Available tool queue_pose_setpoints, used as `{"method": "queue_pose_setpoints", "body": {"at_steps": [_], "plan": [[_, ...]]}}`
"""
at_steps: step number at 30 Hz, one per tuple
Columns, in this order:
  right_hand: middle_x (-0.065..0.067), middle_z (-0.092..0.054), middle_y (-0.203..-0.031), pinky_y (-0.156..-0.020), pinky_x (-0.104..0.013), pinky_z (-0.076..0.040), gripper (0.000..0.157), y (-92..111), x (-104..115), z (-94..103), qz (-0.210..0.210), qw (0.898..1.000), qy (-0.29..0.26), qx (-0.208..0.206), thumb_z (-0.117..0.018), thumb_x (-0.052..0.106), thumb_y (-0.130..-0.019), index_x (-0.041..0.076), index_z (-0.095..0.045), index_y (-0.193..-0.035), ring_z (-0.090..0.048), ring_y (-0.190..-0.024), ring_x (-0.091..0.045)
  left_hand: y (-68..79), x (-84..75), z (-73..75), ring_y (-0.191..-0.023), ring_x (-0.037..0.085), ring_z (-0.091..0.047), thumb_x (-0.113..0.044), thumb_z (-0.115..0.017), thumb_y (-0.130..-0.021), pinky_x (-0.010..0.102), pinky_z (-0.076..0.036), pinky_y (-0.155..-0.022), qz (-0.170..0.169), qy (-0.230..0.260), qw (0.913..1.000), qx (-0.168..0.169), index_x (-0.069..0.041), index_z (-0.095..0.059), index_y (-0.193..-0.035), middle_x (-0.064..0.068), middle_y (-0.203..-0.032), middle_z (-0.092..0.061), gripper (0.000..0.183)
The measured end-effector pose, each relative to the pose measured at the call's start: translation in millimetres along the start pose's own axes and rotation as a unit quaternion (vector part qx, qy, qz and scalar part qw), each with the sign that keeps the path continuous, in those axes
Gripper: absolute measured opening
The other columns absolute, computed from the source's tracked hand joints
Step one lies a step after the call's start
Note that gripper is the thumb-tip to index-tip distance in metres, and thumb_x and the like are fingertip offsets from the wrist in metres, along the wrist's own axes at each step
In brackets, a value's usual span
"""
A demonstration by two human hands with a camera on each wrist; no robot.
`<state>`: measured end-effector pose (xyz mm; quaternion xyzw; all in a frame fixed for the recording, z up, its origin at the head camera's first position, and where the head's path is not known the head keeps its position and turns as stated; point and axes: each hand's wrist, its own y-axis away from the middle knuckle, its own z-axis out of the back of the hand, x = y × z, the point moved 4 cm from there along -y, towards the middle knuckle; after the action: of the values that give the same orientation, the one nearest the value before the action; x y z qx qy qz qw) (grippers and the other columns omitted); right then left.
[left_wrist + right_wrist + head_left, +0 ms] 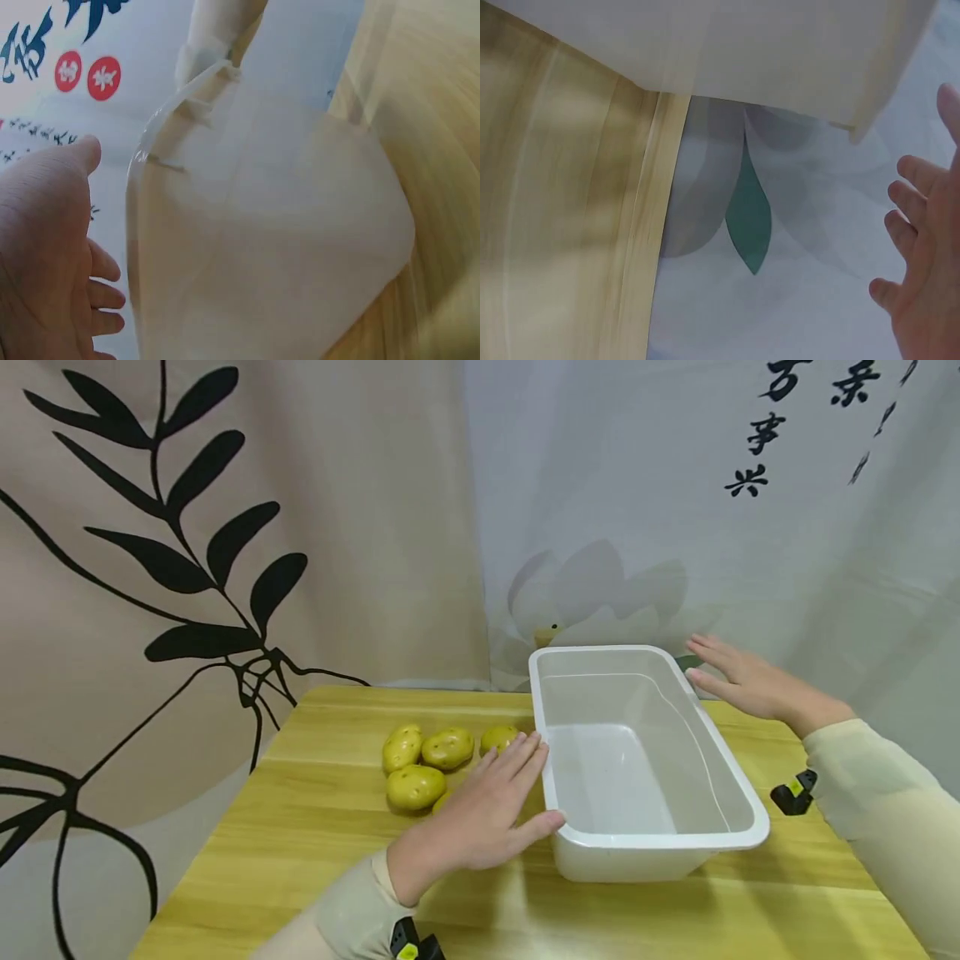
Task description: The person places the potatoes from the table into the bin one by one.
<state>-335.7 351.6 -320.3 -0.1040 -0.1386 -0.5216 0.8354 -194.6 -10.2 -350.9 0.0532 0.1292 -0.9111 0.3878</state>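
Toward the curtain (592, 468), the white tub (645, 764) points lengthwise.

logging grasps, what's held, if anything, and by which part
Nothing is held: left hand and right hand only flank the white rectangular plastic tub.

You are holding your left hand (486, 817) and right hand (753, 687) well apart, fingers (530, 768) extended, left thumb (538, 828) spread.

I observe a yellow wood-grain table (300, 827) in front of pale, softly creased hanging fabric (390, 527). Left portion: beige, printed with a black leafy branch (240, 539); right portion: greyish white, with black brush characters (765, 433) and a faint grey flower (592, 572). I note diffuse shadows on the tabletop.
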Motion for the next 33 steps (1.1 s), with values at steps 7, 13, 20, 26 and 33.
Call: {"method": "queue_pose_setpoints", "body": {"at_steps": [7,13,20,26,33], "plan": [[-0.006,-0.007,-0.152,-0.101,-0.06,-0.009,0.061,-25.9,-1.3,-8.5,0.001,1.0,0.016,0.023,-0.034,0.049,-0.096,0.024,-0.012,-0.147,-0.003,-0.137,-0.029,-7.8,-9.7,-4.5,-0.136,0.017,0.01,-0.067,-0.018,-0.088,0.05,-0.01,-0.106,-0.004,-0.014,0.9998,0.012,-0.013,0.0,-0.146,0.001,-0.15,0.012,0.082],[-0.005,-0.005,-0.152,-0.103,-0.056,-0.01,0.06,-32.0,-1.7,-21.8,0.015,0.999,0.012,0.036,-0.032,0.048,-0.096,0.024,-0.01,-0.147,-0.003,-0.137,-0.029,-12.5,-15.5,-11.6,-0.137,0.019,0.008,-0.07,-0.015,-0.086,0.049,-0.009,-0.106,-0.003,-0.008,0.9998,0.017,-0.012,0.005,-0.145,0.002,-0.149,0.015,0.085],[-0.001,-0.001,-0.152,-0.103,-0.056,-0.008,0.06,-32.6,2.2,-22.0,0.008,1.0,0.008,0.027,-0.03,0.047,-0.097,0.025,-0.006,-0.147,-0.001,-0.137,-0.028,-12.4,-12.0,-12.8,-0.137,0.019,0.007,-0.068,-0.018,-0.087,0.045,-0.007,-0.107,-0.006,-0.009,0.9999,-0.013,-0.012,0.008,-0.145,0.001,-0.149,0.017,0.084],[-0.004,-0.003,-0.152,-0.102,-0.058,-0.008,0.06,-27.0,8.6,-28.8,-0.004,0.999,0.035,0.022,-0.027,0.049,-0.097,0.025,-0.005,-0.147,-0.002,-0.137,-0.029,-5.8,-5.4,-16.1,-0.136,0.016,0.012,-0.067,-0.021,-0.088,0.044,-0.005,-0.107,-0.005,-0.006,0.9996,-0.025,-0.013,0.009,-0.144,0.001,-0.15,0.015,0.084],[-0.003,0.0,-0.152,-0.102,-0.06,-0.004,0.059,-14.0,17.9,-39.2,-0.011,1.0,0.009,0.005,-0.027,0.045,-0.098,0.02,-0.005,-0.147,0.002,-0.137,-0.029,3.5,1.0,-20.5,-0.137,0.017,0.008,-0.062,-0.025,-0.09,0.048,-0.009,-0.107,-0.014,0.015,0.9986,-0.048,-0.013,0.009,-0.145,0.004,-0.151,0.009,0.081]]}}
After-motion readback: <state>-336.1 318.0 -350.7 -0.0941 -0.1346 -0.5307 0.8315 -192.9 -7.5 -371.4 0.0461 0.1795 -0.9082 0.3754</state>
